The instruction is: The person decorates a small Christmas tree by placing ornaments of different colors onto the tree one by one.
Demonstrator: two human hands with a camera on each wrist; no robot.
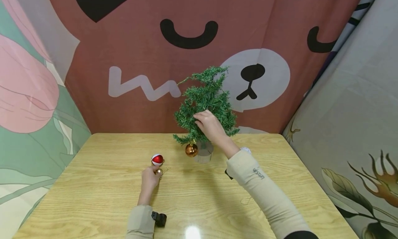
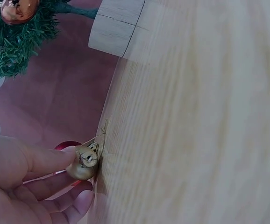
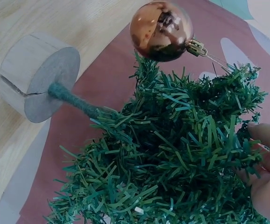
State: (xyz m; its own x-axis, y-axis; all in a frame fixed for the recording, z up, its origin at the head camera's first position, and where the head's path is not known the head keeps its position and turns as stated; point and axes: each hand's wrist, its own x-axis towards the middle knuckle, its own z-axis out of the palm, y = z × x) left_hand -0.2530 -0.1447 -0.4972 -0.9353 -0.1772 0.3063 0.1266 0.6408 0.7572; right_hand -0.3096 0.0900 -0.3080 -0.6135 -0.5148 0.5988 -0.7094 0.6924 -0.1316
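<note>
Looks like a curtained-off tabletop booth; home or studio, can't tell. Basis: cartoon-animal cloth (image 1: 133, 49) across upper frame, flower-print left drape (image 1: 28, 90) and right drape (image 1: 339, 128) at the edges, wood-grain table (image 1: 93, 187) filling lower centre.

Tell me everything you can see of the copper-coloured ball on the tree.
The copper-coloured ball is round, glossy and mirror-like, with dark reflections; whether it is plastic or glass, I cannot tell. A ridged gold cap tops it, with a thin string running from the cap. It hangs cap-up from a low branch of the green tree, clear of the table. Neither the left hand nor the right hand touches it.
</note>
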